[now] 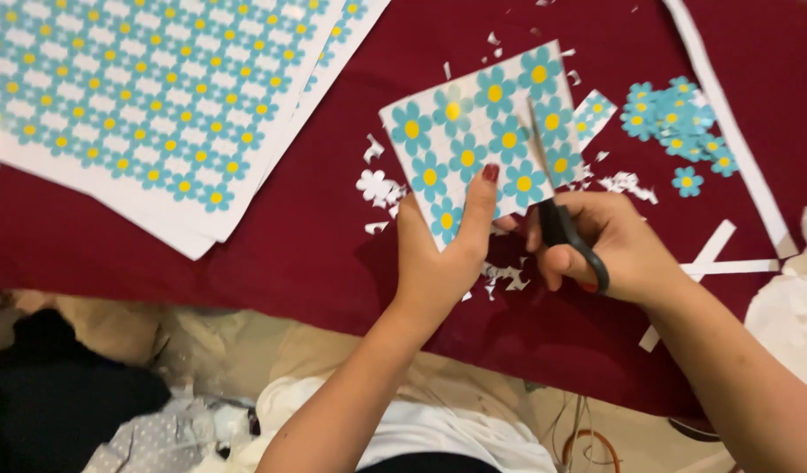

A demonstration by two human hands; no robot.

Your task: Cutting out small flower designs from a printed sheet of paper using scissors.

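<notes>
blue-and-yellow flower-printed paper piece (473, 131) pinched at its lower edge by left hand (438, 254), right hand (609, 250) gripping black-handled scissors (556, 206) cutting into it, above dark red cloth (316, 236).

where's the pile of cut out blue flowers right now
In the head view the pile of cut-out blue paper flowers with yellow centres lies on the dark red cloth at upper right, beyond the right hand holding the black-handled scissors.

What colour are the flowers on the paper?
Blue flowers with yellow middles, in the head view.
</notes>
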